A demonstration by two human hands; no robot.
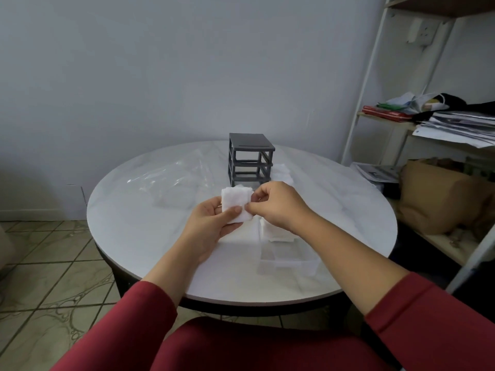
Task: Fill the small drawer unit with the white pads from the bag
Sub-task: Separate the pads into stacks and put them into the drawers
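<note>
Plastic of the clear bag [166, 178] lies slack at the left of the tabletop [160, 258]. The left hand [211, 223] grips a small stack of white pads [237, 206], thumb across its face. Behind stands the drawer unit [250, 159], its slots apparently empty. The right hand [278, 207] pinches the stack's edge with curled fingers [261, 195], above a partly filled clear drawer [289, 259]. Thin pads cling together, so peeling one off could drag several loose and scatter them.

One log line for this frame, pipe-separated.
left hand: holds white pads | right hand: pinches same pads | drawer frame: slots empty | clear drawer: below right hand
</note>
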